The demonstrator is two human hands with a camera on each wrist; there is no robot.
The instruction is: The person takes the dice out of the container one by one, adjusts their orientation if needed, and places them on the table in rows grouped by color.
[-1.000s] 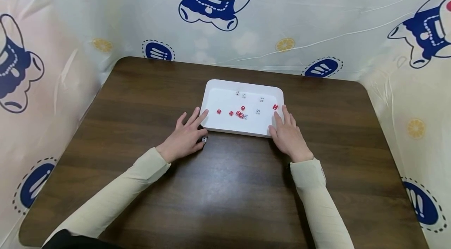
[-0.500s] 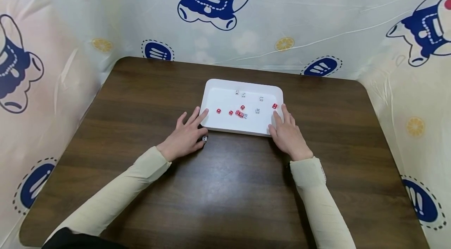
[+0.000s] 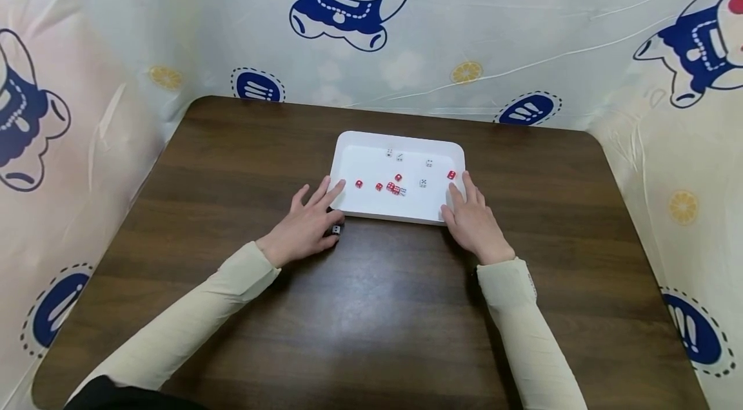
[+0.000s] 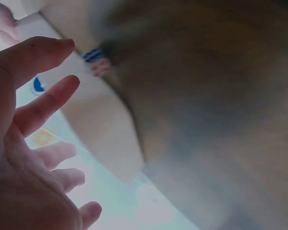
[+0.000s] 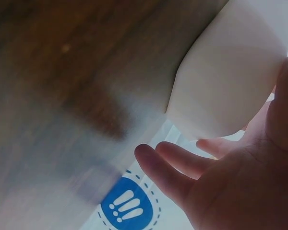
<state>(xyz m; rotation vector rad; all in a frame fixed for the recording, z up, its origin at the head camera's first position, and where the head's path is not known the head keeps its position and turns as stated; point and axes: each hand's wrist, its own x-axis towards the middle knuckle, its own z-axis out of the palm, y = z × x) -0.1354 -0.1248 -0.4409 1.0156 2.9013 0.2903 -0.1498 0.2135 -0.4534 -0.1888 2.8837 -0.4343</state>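
Observation:
A shallow white tray [image 3: 371,206] lies on the table with several small red dice [image 3: 358,184] and several white dice [image 3: 423,183] inside. My left hand [image 3: 304,224] is at its front left corner, fingers spread, two of them reaching over the left rim. Just outside the tray sits a white die [image 3: 336,229] with blue and red dots, between my left thumb and index finger; in the left wrist view this die [image 4: 97,62] shows a little beyond both fingertips. My right hand [image 3: 477,223] lies along the right end of the tray, fingers extended over the rim.
The dark brown wooden table [image 3: 360,320] has rounded corners and spreads wide around the tray. Behind and beside it hangs a pale curtain [image 3: 220,4] printed with cartoon bears and blue badges.
Both hands, the tray and the dice keep their places. Only the head view has shifted slightly.

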